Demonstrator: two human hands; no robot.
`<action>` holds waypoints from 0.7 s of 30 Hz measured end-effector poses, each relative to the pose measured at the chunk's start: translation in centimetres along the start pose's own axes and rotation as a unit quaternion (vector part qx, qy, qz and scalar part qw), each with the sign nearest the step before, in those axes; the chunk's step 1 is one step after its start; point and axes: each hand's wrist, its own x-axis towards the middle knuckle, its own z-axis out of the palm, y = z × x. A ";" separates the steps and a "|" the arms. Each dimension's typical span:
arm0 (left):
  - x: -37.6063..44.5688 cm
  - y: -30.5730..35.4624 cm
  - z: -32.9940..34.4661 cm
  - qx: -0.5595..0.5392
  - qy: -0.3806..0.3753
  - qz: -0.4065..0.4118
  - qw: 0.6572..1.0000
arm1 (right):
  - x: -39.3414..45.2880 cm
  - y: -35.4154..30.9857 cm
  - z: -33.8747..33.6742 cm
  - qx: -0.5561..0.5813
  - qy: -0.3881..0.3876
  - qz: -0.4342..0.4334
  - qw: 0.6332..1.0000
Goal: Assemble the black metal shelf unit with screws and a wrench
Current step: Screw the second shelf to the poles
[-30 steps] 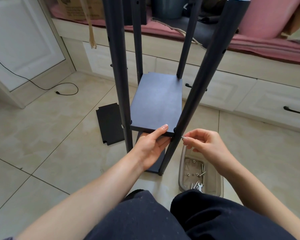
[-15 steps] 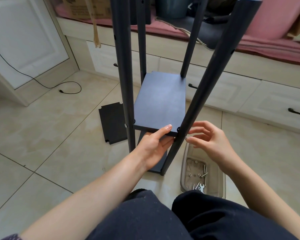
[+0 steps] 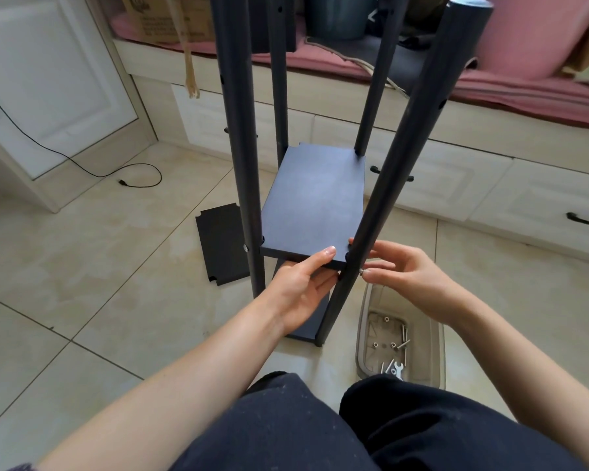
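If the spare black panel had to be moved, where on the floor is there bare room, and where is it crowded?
Bare tile lies left of the spare panel, toward the black cable and white cabinet, and right of the clear tray, below the drawers. It is crowded around the shelf, where both hands work at the near right post.

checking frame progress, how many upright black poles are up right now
4. Near-left pole, near-right pole beside the right hand, far-left pole, far-right pole. Their tops run out of view.
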 end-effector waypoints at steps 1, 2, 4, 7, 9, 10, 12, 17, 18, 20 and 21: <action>-0.1 0.0 0.0 0.003 -0.001 0.000 1.000 | -0.1 0.0 0.3 -0.002 0.010 -0.006 1.000; -0.1 0.0 0.0 0.004 0.000 0.001 1.000 | -0.2 0.1 0.5 -0.004 0.020 -0.012 1.000; -0.2 0.1 -0.1 0.001 0.004 0.007 1.000 | -0.3 0.1 0.9 -0.013 0.031 -0.024 0.999; -0.4 0.3 -0.4 -0.003 0.002 0.012 1.000 | -0.4 -0.3 1.3 -0.032 0.027 -0.030 0.999; -0.6 0.4 -0.5 -0.013 -0.003 0.010 1.000 | -0.4 -0.6 1.4 -0.039 0.013 -0.032 0.999; -0.7 0.5 -0.6 -0.017 -0.005 0.009 1.000 | -0.3 -0.8 1.4 -0.045 0.007 -0.034 0.998; -0.8 0.5 -0.7 -0.021 -0.005 0.009 1.000 | -0.3 -1.0 1.6 -0.062 0.006 -0.035 0.997; -0.6 0.6 -0.7 -0.027 -0.007 0.010 1.000 | -0.7 -1.0 1.8 -0.053 0.039 -0.028 0.997; -0.6 0.6 -0.7 -0.027 -0.007 0.010 1.000 | -0.8 -1.0 1.8 -0.061 0.047 -0.031 0.997; -0.7 0.6 -0.7 -0.024 -0.010 0.010 1.000 | -0.8 -0.9 1.9 -0.089 0.058 -0.046 0.993; -0.7 0.6 -0.7 -0.023 -0.011 0.009 1.000 | -0.8 -0.8 2.0 -0.103 0.062 -0.054 0.991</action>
